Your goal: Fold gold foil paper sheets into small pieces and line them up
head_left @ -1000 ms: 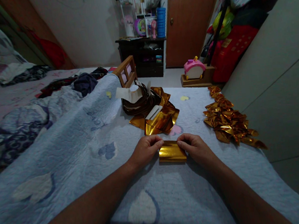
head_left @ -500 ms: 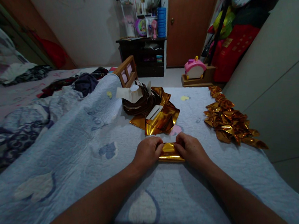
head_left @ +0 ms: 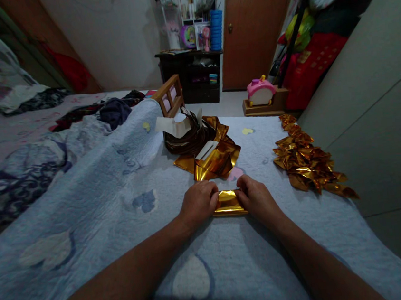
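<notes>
A shiny gold foil paper [head_left: 229,203], rolled or folded into a narrow strip, lies low over the bed in front of me. My left hand [head_left: 199,200] pinches its left end, thumb on the near face and fingers curled behind. At the right end my right hand [head_left: 257,196] grips it the same way. Just beyond my hands is a loose pile of gold foil sheets [head_left: 219,160], beside a curled stack of dark-edged paper [head_left: 188,139]. Several folded gold foil pieces [head_left: 309,165] are heaped along the bed's right side.
The pale blue quilt [head_left: 103,217] with heart patterns covers the bed under everything. A wooden bed rail [head_left: 170,97] stands at the far edge. Clothes [head_left: 114,112] are strewn at the left, and a pale cabinet [head_left: 383,150] rises close on the right.
The foil strip has turned slightly between my fingers, its upper face now showing a little differently. Both hands keep their hold in nearly the same place.
</notes>
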A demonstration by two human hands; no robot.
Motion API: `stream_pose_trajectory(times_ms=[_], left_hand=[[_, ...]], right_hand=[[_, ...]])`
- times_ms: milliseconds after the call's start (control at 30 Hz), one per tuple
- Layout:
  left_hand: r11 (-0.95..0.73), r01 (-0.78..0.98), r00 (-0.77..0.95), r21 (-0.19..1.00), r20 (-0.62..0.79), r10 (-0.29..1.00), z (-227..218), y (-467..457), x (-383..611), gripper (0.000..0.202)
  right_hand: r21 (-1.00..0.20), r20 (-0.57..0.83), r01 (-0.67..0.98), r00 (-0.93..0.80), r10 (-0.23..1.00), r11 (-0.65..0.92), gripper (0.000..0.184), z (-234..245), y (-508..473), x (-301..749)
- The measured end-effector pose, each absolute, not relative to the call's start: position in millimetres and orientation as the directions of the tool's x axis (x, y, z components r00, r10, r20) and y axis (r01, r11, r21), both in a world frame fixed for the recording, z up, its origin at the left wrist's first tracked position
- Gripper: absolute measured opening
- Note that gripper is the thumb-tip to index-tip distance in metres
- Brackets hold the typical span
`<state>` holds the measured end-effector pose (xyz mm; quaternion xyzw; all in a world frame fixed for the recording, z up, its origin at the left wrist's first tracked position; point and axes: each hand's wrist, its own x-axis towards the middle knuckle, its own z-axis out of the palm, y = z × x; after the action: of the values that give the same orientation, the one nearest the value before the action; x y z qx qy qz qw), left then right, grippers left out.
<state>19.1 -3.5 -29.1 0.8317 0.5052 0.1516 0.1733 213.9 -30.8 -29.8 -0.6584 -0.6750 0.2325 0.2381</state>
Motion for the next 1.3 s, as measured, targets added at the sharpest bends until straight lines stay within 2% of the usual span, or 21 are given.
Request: stream_pose_trajectory(times_ms=[167, 300, 400, 567, 767, 967, 1133, 1300], left_hand=[[-0.438, 0.769, 0.447, 0.465, 0.099, 0.889, -31.3, -3.8, 19.3, 0.006], [-0.524, 0.718, 0.471, 0.458, 0.234, 0.851, -33.5, -2.9, 19.5, 0.014], [-0.627, 0.648, 0.555, 0.433, 0.296, 0.777, -35.8, 0.3, 20.1, 0.013], [-0.726, 0.518, 0.708, 0.452, 0.249, 0.661, -39.8, 7.8, 19.1, 0.024], [-0.720, 0.526, 0.746, 0.452, 0.161, 0.646, -29.3, 5.7, 13.7, 0.018], [-0.708, 0.552, 0.756, 0.440, 0.093, 0.648, -23.3, -1.0, 14.3, 0.010], [-0.718, 0.591, 0.745, 0.368, 0.093, 0.661, -28.3, -6.3, 16.5, 0.009], [-0.734, 0.605, 0.738, 0.310, 0.127, 0.662, -33.1, -17.1, 14.8, 0.020]], right_hand=[[-0.569, 0.043, 0.821, -0.021, 0.999, 0.042, 0.009, -32.9, -31.0, 213.3], [-0.546, 0.064, 0.835, -0.036, 0.997, 0.066, 0.009, -35.1, -30.8, 214.3], [-0.541, 0.084, 0.837, -0.047, 0.995, 0.085, 0.009, -36.9, -30.4, 215.9], [-0.524, 0.101, 0.843, -0.082, 0.991, 0.124, 0.008, -37.4, -29.7, 217.9], [-0.528, 0.058, 0.830, -0.174, 0.983, 0.178, 0.019, -36.8, -27.8, 219.1], [-0.508, 0.037, 0.837, -0.216, 0.976, 0.205, 0.020, -35.1, -27.7, 219.5], [-0.377, 0.044, 0.905, -0.196, 0.980, 0.198, 0.012, -24.4, -37.6, 208.0], [-0.220, 0.072, 0.948, -0.218, 0.973, 0.228, 0.019, -19.2, -48.5, 197.6]])
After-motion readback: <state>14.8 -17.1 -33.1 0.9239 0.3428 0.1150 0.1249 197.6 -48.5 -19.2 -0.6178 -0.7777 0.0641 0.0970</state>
